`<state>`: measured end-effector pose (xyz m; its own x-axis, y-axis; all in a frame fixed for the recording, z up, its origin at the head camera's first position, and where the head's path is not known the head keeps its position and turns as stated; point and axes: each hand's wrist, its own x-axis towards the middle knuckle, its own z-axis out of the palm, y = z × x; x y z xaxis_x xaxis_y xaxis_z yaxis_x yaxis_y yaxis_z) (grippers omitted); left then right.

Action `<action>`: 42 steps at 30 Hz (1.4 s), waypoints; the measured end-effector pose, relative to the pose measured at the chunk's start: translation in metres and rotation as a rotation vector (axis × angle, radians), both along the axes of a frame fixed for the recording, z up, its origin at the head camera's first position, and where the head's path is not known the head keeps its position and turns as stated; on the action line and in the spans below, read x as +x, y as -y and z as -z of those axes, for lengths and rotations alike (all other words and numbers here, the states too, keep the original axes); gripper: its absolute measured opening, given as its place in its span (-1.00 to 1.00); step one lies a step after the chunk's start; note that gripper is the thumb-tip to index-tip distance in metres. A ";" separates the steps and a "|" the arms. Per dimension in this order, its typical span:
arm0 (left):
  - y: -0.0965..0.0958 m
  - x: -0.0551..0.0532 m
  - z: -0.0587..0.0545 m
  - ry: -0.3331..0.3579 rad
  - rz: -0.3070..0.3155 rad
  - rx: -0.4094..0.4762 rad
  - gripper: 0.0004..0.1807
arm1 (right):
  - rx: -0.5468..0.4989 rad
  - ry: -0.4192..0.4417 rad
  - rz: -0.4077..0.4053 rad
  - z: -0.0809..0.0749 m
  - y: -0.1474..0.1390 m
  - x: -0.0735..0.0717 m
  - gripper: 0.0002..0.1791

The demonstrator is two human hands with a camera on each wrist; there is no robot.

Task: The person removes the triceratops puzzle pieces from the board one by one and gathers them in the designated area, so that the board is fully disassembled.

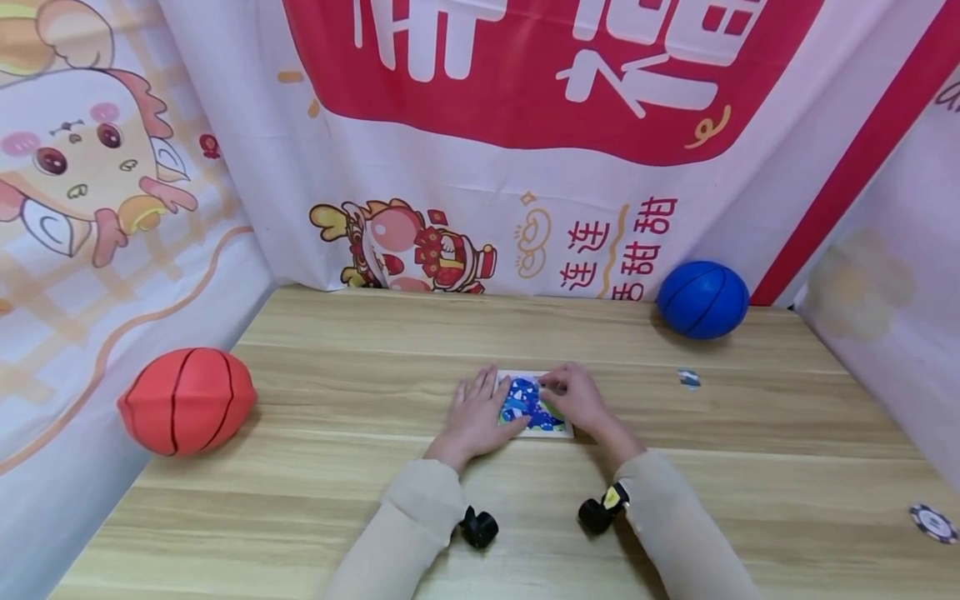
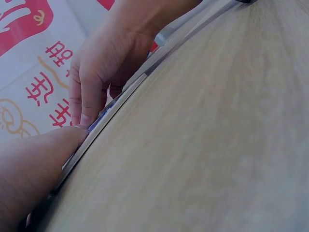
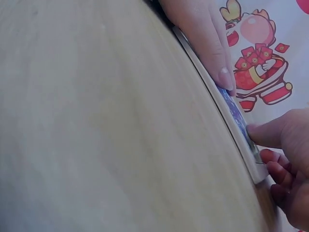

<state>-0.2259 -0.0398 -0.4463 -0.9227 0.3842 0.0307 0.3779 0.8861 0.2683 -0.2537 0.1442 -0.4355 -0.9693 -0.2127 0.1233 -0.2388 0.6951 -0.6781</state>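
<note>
A small jigsaw puzzle [image 1: 528,406] with a blue picture and a pale border lies flat on the wooden table. On its left side rests my left hand [image 1: 480,414], fingers spread and thumb along the near part of the picture. My right hand [image 1: 577,398] is at the upper right of the puzzle with bent fingers, its fingertips down at the picture. In the right wrist view the right thumb [image 3: 263,134] touches the puzzle's surface [image 3: 231,108], while other fingers curl beside the border. Whether a piece is pinched there is hidden.
A loose puzzle piece [image 1: 688,379] lies right of the puzzle. One blue ball [image 1: 703,300] sits at the back right, a red ball [image 1: 187,402] at the left. Near the right edge is a round chip [image 1: 933,523]. Printed cloth [image 1: 450,167] hangs behind the table.
</note>
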 end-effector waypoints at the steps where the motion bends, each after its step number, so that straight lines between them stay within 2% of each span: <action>1: 0.000 0.000 0.000 -0.001 -0.002 -0.005 -0.14 | -0.006 0.007 0.008 0.000 0.000 0.000 -0.75; 8: -0.002 0.001 -0.001 -0.011 -0.005 -0.011 -0.13 | 0.019 0.032 0.054 0.002 0.004 0.000 -0.78; 15: -0.003 0.002 -0.003 0.002 0.000 -0.001 -0.14 | 0.039 -0.067 0.049 0.001 0.006 0.004 -0.82; 18: -0.003 0.002 -0.004 -0.003 0.003 0.000 -0.14 | 0.033 -0.061 0.075 0.001 0.008 0.003 -0.84; 20: -0.004 0.002 -0.004 -0.004 0.005 0.003 -0.14 | 0.027 -0.020 0.102 0.001 0.009 0.003 -0.84; 23: -0.003 0.002 -0.004 -0.001 0.004 0.005 -0.14 | -0.015 -0.014 0.119 0.002 0.009 0.002 -0.86; 29: -0.002 0.003 -0.005 0.013 -0.009 0.010 -0.14 | -0.170 0.027 0.139 0.002 0.012 0.002 -0.89; 33: -0.002 0.002 -0.004 0.023 -0.016 0.011 -0.15 | -0.185 0.005 0.126 0.003 0.012 0.001 -0.80; 37: -0.001 0.002 -0.004 0.024 -0.016 0.006 -0.15 | -0.154 -0.049 0.073 0.003 0.011 0.000 -0.63; 42: -0.001 0.002 -0.004 0.027 -0.016 0.004 -0.15 | -0.111 -0.080 0.023 0.002 0.009 -0.001 -0.59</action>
